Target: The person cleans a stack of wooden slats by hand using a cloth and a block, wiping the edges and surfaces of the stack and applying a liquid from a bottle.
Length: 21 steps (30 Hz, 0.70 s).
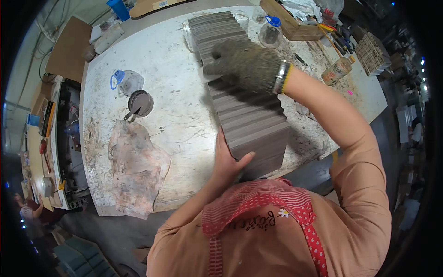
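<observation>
A long stack of thin grey wood-grain boards (253, 121), standing side by side in a row, runs from my body toward the far side of the white worktable (184, 134). My bare left hand (229, 157) grips the near left corner of the stack, its thumb on the near end face and its fingers along the left side. Across the top of the stack lies my right hand (242, 65) in a dark, dirty glove, slightly blurred. Its fingers reach out toward the left edge. The undersides of those fingers are hidden.
Left of the stack lie a stained cloth (134, 166), a round tub of dark paste (140, 104) with a spatula, and a clear bottle with a blue cap (129, 82). Beyond my right hand stand a blue-capped jug (271, 33), a wooden box (295, 28) and a bottle (338, 70).
</observation>
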Motion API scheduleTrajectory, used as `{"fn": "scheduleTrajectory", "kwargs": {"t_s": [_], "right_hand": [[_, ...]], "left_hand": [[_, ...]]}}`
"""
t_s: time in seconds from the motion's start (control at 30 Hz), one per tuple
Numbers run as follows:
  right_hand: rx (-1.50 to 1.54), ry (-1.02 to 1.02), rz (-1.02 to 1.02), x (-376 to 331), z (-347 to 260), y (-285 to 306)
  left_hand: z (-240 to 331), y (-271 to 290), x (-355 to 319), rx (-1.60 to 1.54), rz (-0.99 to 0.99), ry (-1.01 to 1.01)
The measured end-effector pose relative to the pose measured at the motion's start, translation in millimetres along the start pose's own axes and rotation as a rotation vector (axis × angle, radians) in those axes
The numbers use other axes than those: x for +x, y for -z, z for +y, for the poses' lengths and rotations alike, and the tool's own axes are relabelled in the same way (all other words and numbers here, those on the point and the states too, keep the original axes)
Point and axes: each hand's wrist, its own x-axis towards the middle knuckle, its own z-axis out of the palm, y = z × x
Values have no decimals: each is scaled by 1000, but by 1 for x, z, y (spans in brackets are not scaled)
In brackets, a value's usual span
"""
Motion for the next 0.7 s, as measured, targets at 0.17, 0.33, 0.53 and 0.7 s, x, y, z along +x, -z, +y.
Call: {"fn": "scheduleTrajectory", "kwargs": {"t_s": [0.17,0.33,0.53,0.7], "right_hand": [[-111,-89,-319,7,24,20],[15,8,-185,8,14,11],[-76,-21,-205,-1,53,16],[126,8,-407,5,38,23]], "left_hand": [[1,0,0,30,-14,11],[4,0,-2,80,-18,45],[-1,0,-3,2,-31,85],[-6,0,-6,34,-14,74]]}}
